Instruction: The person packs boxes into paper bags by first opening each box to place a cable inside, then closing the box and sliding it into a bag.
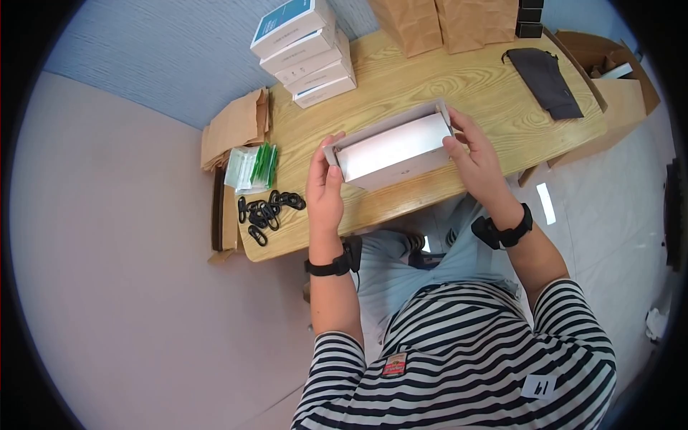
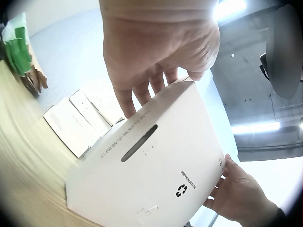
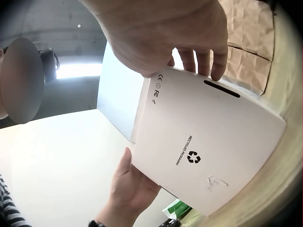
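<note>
A white cardboard box [image 1: 401, 172] is held up over the near edge of the table, one hand at each end. A pale, shiny panel [image 1: 394, 143] shows inside its raised rim. My left hand [image 1: 326, 190] grips the left end, thumb on the near side and fingers round the far side. At the right end my right hand [image 1: 474, 159] grips it in the same way. In the left wrist view, the white box [image 2: 156, 179] shows a dark slot and a recycling mark; the same mark is on the white box [image 3: 189, 118] in the right wrist view.
Several white boxes [image 1: 315, 64] are stacked at the back left. Brown paper bags [image 1: 444, 25] stand at the back, with a dark pouch [image 1: 546, 84] to their right. Green packets [image 1: 264, 168] and black loops [image 1: 269, 213] lie at the left. A cardboard carton [image 1: 609, 107] stands beyond the right edge.
</note>
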`<control>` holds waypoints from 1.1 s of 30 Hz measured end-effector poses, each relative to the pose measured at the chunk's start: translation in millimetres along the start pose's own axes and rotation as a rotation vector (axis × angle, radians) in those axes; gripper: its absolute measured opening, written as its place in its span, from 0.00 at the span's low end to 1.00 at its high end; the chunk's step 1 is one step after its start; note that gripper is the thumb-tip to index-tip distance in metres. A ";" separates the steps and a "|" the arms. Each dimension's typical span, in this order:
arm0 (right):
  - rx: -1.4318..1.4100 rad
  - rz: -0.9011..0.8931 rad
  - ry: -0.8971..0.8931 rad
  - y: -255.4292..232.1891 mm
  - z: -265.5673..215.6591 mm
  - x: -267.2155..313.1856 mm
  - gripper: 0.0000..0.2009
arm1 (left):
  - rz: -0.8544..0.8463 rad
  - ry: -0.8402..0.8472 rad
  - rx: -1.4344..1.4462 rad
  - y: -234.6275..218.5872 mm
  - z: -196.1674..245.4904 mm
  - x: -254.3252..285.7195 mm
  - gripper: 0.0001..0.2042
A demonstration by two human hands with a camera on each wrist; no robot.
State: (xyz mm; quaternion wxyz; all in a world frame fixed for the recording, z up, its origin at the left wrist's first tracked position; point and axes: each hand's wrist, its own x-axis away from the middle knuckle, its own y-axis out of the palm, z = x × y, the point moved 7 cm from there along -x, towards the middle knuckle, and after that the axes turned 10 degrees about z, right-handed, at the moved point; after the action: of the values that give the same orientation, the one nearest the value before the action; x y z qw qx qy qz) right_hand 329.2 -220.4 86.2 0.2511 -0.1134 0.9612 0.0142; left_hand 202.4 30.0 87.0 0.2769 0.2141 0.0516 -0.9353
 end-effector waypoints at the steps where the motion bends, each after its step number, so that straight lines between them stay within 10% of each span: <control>1: 0.000 0.000 -0.001 0.1 0.1 -0.2 0.23 | -0.010 -0.028 0.046 -0.8 -1.4 0.0 0.25; 33: -0.027 -0.116 -0.157 0.7 12.1 -10.1 0.17 | 0.072 0.109 -0.004 9.6 -21.6 11.1 0.19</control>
State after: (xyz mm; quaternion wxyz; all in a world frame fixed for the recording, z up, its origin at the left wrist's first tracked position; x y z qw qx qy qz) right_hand 343.4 -216.5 80.5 0.3244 -0.1710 0.9301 0.0214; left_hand 207.2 21.1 63.0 0.3078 0.2657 0.0607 -0.9116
